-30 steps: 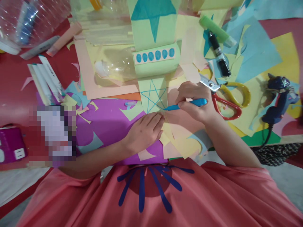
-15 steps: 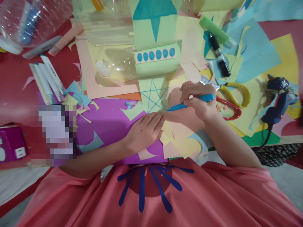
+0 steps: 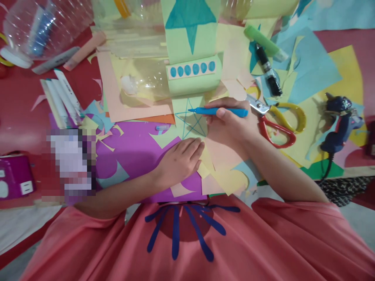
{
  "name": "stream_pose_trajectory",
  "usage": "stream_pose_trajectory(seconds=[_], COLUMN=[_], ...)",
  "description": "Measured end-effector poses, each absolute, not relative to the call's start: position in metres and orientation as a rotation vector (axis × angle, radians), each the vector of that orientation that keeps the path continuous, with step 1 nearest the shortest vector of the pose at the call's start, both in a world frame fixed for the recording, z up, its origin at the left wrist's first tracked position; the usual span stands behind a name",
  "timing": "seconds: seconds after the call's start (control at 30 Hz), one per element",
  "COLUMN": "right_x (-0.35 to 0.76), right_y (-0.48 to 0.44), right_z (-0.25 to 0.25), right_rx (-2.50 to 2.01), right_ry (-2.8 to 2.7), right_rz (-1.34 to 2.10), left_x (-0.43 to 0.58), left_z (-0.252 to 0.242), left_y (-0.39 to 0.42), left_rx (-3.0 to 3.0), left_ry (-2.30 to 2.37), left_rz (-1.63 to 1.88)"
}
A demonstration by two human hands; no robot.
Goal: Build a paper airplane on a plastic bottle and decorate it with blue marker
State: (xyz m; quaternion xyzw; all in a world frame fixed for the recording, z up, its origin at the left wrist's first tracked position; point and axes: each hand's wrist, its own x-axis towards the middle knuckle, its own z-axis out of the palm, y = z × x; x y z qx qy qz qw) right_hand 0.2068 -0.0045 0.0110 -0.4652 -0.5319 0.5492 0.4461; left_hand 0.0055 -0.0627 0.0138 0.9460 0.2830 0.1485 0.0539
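Note:
My right hand (image 3: 230, 121) is closed round a blue marker (image 3: 218, 112), its tip at the upper part of a star outline (image 3: 189, 124) drawn in blue on pale green paper (image 3: 179, 105). Flat on the lower edge of that paper lies my left hand (image 3: 183, 160), fingers stretched out and holding nothing. Just above the star, the green paper curves round a clear plastic bottle (image 3: 143, 80) and carries a pink strip of blue dots (image 3: 192, 69). Farther up, a filled blue-green star (image 3: 190, 19) shows on the green paper.
Right of my right hand lie scissors (image 3: 281, 121) with red and yellow handles, a black marker (image 3: 268, 70), a green marker (image 3: 265, 42) and a dark blue glue gun (image 3: 340, 125). White markers (image 3: 63, 97) and paper scraps lie left, above a pixelated patch (image 3: 72, 160). Purple paper (image 3: 117, 136) lies underneath.
My right hand has moved left and slightly up with the blue marker, whose tip went from the star's lower right to its upper part. My left hand stays in place.

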Motion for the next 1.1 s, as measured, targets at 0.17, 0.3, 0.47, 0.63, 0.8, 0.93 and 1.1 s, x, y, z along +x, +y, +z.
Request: stream_pose_trajectory(seconds=[0.17,0.3,0.47,0.63,0.8,0.93,1.1], right_x=[0.200,0.195,0.191,0.194,0.196,0.195,0.195], right_y=[0.001,0.004,0.004,0.004,0.004,0.003,0.002], right_z=[0.012,0.015,0.016,0.016,0.016,0.016,0.017], right_rx=[-1.148,-1.141,-1.105,-1.177,-1.100,-1.114,-1.143], right_ry=[-1.301,-1.304,-1.185,-1.292,-1.215,-1.128,-1.209], right_rz=[1.324,1.306,1.393,1.337,1.407,1.450,1.425], left_x=[0.006,0.006,0.007,0.007,0.008,0.008,0.007], left_z=[0.014,0.014,0.015,0.017,0.015,0.013,0.012], left_y=[-0.064,-0.064,-0.063,-0.063,-0.063,-0.064,-0.064], left_rx=[2.845,2.855,2.885,2.920,2.929,2.939,2.933], left_ry=[0.822,0.829,0.854,0.848,0.831,0.826,0.821], left_rz=[0.442,0.423,0.426,0.406,0.434,0.448,0.442])
